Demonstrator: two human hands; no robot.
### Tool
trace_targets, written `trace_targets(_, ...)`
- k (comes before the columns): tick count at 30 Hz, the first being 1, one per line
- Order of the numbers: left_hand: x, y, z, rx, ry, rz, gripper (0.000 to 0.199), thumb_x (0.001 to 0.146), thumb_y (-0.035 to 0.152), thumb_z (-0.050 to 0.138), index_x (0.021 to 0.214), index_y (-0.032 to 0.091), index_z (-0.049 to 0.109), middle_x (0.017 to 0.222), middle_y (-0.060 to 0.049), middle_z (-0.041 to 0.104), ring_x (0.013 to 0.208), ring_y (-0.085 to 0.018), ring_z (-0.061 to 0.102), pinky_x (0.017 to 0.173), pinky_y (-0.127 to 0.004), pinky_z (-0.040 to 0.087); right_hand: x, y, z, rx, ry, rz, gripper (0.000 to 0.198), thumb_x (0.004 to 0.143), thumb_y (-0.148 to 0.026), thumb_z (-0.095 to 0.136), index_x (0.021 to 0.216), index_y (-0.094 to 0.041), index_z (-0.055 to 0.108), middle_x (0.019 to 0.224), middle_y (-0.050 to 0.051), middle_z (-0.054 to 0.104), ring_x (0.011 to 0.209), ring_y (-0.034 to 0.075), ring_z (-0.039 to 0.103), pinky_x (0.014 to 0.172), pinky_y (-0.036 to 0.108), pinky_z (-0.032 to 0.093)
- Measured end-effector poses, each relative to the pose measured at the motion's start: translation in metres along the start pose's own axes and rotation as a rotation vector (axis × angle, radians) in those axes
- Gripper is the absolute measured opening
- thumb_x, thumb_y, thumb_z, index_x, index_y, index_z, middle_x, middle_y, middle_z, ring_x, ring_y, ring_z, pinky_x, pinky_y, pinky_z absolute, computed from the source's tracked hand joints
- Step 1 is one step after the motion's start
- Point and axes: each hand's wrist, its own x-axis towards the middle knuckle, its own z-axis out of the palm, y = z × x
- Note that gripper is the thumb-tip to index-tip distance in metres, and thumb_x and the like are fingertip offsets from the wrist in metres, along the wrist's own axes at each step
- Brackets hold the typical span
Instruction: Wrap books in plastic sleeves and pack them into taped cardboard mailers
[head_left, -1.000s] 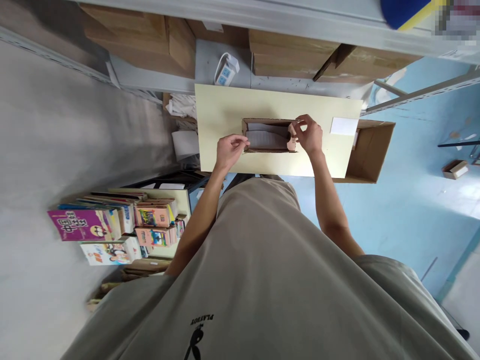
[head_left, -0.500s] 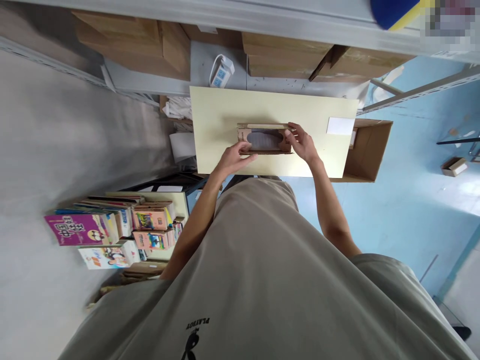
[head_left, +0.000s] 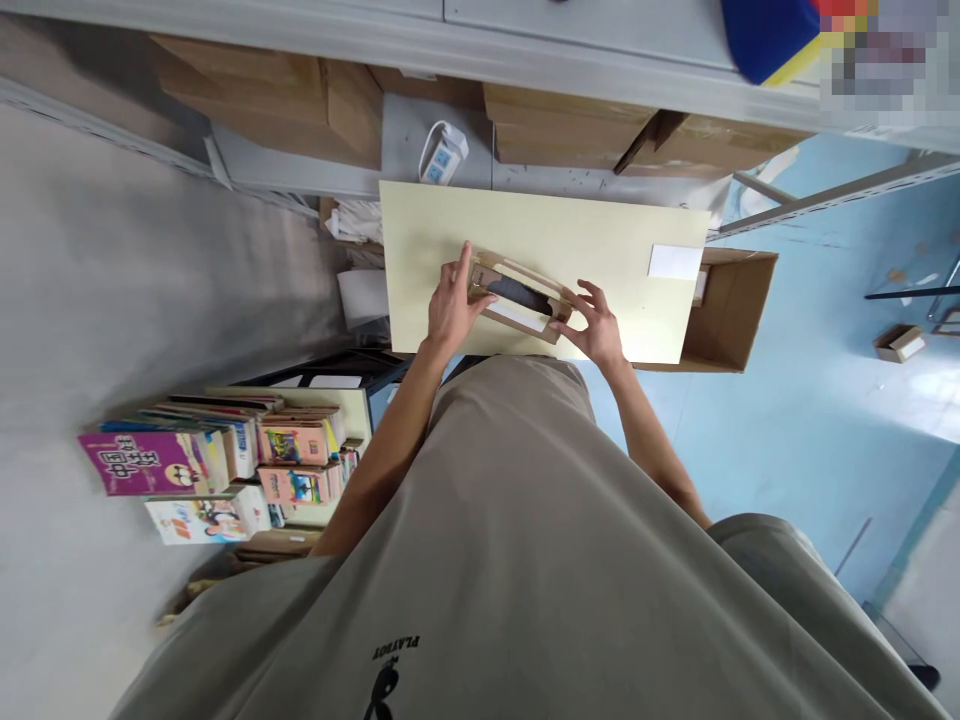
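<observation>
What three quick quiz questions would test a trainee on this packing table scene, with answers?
1. True or false: both hands touch the small cardboard box.
2. Which lies at the table's right end? A) scissors B) white card C) tape roll
3. What stands on the shelf beyond the table?

Key:
1. True: left hand at its left end, right hand at its right.
2. B, the white card.
3. A white power strip, between large cardboard cartons.

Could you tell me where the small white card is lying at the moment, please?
In the head view, the white card lies flat near the right end of the pale yellow board, beside the open brown carton and right of the right hand.
</observation>
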Motion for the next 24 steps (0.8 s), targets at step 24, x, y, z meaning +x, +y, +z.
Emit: trace_targets(24, -0.012, -0.015, 0.01, 0.017, 0.026, 0.109, 0.022, 0.115, 0.031, 0.074, 0.125, 0.025, 0.092, 0.144, -0.012, 0.08, 0.1, -0.023, 0.08, 0.102, -0.039, 0.069, -0.022, -0.007, 0.034, 0.424, 0.223, 0.307, 0.043, 0.111, -0.063, 0.073, 0.128, -0.03, 0.095, 0.179, 0.01, 0.067, 0.151, 0.036, 0.079, 0.11, 0.052, 0.079)
